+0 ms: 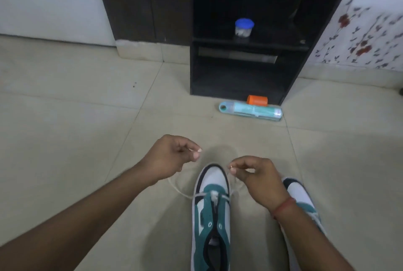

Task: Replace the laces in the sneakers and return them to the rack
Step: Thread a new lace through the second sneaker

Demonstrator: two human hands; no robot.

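The single head camera looks forward and down over the near floor [65,118], close above the hands, toward the far dark rack [246,41].

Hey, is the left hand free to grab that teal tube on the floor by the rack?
Probably not yet: the left hand is pinching the lace. The floor toward the teal tube looks clear, but it lies well ahead.

We see two bare forearms reaching in from the lower edge, without sleeves, watch or rings that we can make out. The left hand [172,157] is unadorned. The right hand [259,180] carries a thin red thread band [283,206] around the wrist, its only visible worn item. Short, pale fingernails [199,150] show at the fingertips.
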